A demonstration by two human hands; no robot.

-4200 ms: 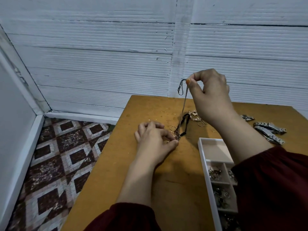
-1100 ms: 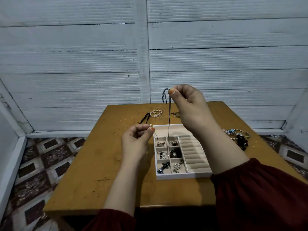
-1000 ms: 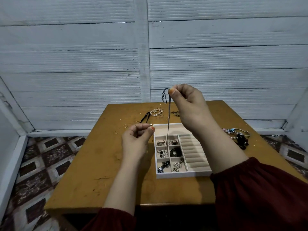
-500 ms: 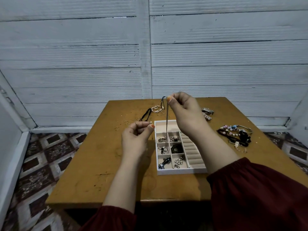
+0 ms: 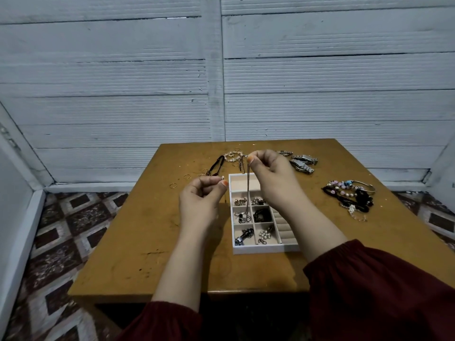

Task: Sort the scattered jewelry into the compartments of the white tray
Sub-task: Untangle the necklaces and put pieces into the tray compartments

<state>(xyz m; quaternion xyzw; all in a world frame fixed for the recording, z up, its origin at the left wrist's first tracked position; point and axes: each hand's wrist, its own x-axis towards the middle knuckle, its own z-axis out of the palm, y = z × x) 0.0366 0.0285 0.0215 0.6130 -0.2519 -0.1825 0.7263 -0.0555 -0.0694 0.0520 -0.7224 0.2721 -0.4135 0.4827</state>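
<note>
The right hand (image 5: 273, 178) pinches the chain (image 5: 248, 193), which hangs straight below its fingertips into the white tray (image 5: 261, 249); the left hand (image 5: 199, 200) pinches a tiny silvery piece (image 5: 222, 178)

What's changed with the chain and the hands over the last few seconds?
The right hand, pinching the chain, carried it from the table left of the white tray to above it and has come lower, so the chain's bottom end now dips into a left-column compartment. The left hand rose off the table and pinches a small shiny piece beside the tray. Unchanged: the right hand's grip.
</note>
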